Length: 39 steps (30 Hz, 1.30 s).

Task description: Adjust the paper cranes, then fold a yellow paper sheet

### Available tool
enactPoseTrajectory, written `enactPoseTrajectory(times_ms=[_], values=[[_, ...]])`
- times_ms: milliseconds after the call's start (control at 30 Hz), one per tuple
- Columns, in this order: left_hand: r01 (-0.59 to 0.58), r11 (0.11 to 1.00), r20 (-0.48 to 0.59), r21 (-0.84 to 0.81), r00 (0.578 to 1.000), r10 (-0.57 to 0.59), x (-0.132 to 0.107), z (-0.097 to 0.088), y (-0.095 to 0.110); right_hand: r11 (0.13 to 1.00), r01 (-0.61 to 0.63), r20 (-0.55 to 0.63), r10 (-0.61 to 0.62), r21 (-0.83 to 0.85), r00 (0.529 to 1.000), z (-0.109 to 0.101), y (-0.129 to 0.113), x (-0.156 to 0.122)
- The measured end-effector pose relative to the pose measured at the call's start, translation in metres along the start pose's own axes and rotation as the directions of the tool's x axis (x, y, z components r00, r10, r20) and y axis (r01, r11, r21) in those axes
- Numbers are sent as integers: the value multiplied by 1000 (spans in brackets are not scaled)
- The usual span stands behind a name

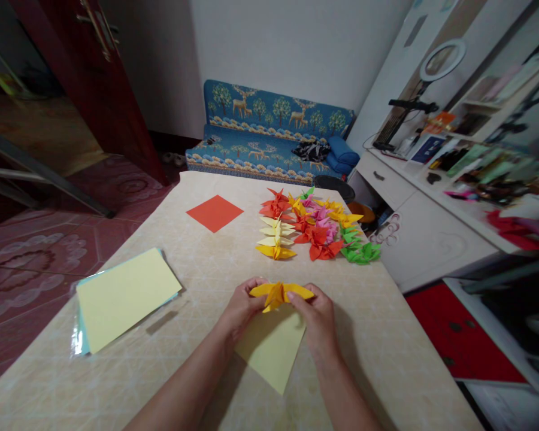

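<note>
Between both hands is a yellow-orange origami crane (276, 294), its wings spread to the sides. My left hand (246, 305) pinches the left wing, with its fingertips partly hidden behind the paper. On the other side, my right hand (313, 310) grips the right wing, thumb in front near the crane's body. Beneath the hands a pale yellow paper sheet (273, 353) lies on the table, one corner pointing toward me. Just beyond stand rows of finished paper cranes (317, 230) in red, yellow, orange, pink and green.
A red paper square (214, 213) lies at the far left of the table (197, 383). Closer on the left is a stack of yellow and blue paper (128, 302) on clear plastic. Behind is a blue patterned sofa (269, 137); a cluttered white cabinet (435, 221) stands right.
</note>
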<state>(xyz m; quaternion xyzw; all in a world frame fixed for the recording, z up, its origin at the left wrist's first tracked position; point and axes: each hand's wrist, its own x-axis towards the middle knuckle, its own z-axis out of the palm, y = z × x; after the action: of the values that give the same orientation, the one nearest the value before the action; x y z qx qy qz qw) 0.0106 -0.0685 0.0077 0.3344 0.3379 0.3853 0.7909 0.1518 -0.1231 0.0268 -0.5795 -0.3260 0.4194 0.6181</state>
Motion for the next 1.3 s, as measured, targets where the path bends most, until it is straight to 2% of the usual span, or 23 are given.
enactPoseTrajectory(times_ms=[100, 167, 233, 300, 400, 500, 567, 700, 800, 900, 1000, 1167, 1300], values=[[-54, 989, -38, 137, 997, 60, 0, 0, -2, 958, 173, -7, -179, -229, 984, 0, -5, -3], [-57, 979, -37, 196, 997, 65, 0, 1, -3, 935, 218, 25, -219, -280, 975, 0, -5, -4], [-40, 978, -13, 206, 999, 43, 0, 1, -4, 941, 201, 41, -197, -274, 979, 0, -3, -3], [-1, 990, 30, 138, 1000, -3, -1, 2, -4, 974, 129, 56, -120, -188, 991, -1, -1, -2], [90, 993, 114, -73, 990, -81, -3, 4, -5, 990, -91, 134, 76, 104, 988, -2, 3, 0], [188, 946, 188, -265, 972, -140, -6, 7, -6, 861, -336, 283, 237, 382, 929, 1, 9, 0], [236, 904, 192, -356, 965, -177, -7, 8, -6, 752, -434, 332, 297, 496, 895, 2, 13, 0], [275, 827, 128, -490, 961, -244, -6, 5, -7, 589, -504, 342, 372, 632, 863, 5, 26, -1], [266, 804, 86, -532, 961, -261, -4, 4, -8, 530, -507, 351, 372, 679, 859, 7, 35, -2], [225, 790, 75, -570, 972, -223, -3, 5, -8, 483, -497, 336, 384, 720, 860, 10, 42, -2], [191, 767, 54, -612, 978, -200, -3, 7, -9, 481, -482, 315, 388, 733, 866, 12, 46, -2], [177, 794, 41, -582, 981, -188, -5, 9, -7, 594, -408, 244, 340, 694, 908, 11, 47, 1], [133, 816, -11, -563, 986, -169, 0, 8, 1, 618, -389, 203, 351, 683, 914, 7, 37, 13]])
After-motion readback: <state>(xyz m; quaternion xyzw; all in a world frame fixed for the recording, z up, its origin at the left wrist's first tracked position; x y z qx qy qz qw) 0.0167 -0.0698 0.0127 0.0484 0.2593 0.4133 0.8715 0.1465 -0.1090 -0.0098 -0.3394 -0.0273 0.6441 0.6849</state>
